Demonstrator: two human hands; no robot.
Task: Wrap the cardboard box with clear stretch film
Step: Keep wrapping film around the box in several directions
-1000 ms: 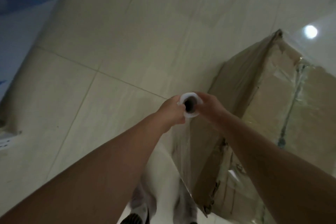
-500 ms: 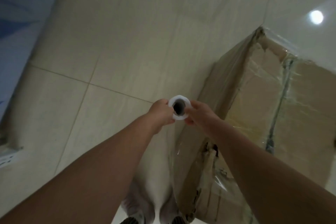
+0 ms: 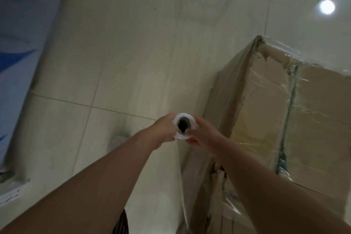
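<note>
the pale tiled floor fills most of the view. the tall cardboard box stands on it at right, its faces already glossy with film. a clear film sheet hangs beside its left face. the roll stands upright, seen end-on, just left of the box. the left hand and right hand curl round its top, the right nearer the box.

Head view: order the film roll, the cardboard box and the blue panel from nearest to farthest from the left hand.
1. film roll: gripped by the left hand, on its right side.
2. cardboard box: standing just right of the roll.
3. blue panel: far off along the left edge.
</note>
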